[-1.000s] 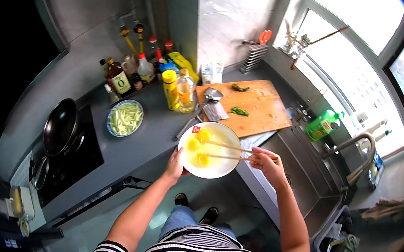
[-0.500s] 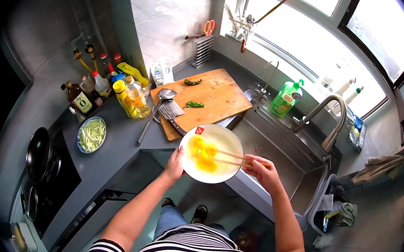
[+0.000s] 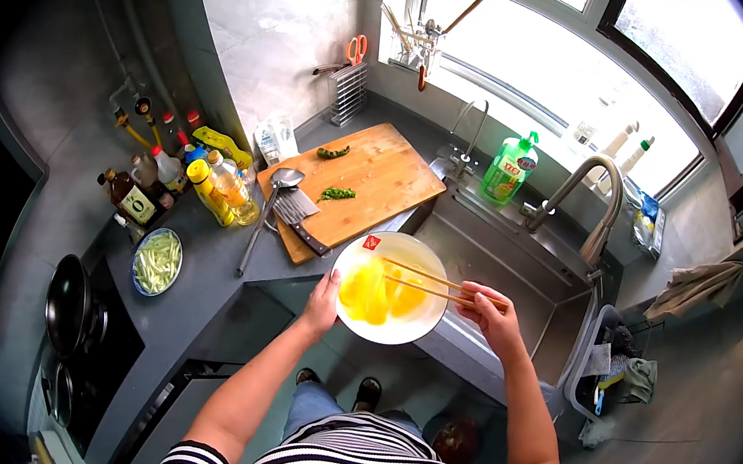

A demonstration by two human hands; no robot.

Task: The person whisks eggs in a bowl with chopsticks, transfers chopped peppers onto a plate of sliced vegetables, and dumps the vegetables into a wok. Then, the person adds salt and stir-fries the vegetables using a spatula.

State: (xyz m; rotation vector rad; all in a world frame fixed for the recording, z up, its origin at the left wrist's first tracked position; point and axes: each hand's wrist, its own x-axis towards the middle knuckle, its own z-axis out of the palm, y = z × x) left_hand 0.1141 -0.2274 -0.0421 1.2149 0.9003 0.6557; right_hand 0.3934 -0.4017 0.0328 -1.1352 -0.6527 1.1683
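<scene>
You've got bright daylight blasting through that window (image 3: 517, 53), ahead right. Grey walls (image 3: 262, 21), grey counter (image 3: 209, 256), greenish-grey floor (image 3: 338, 362) below you.

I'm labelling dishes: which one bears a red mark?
The white bowl of egg in the left hand; the plate of green slices on the counter shows none.

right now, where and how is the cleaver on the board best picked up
Probably by the cleaver's dark handle, coming from the person's side: it slants toward the white bowl, at the cutting board's near edge, while the broad blade points away, beside the ladle.
</scene>
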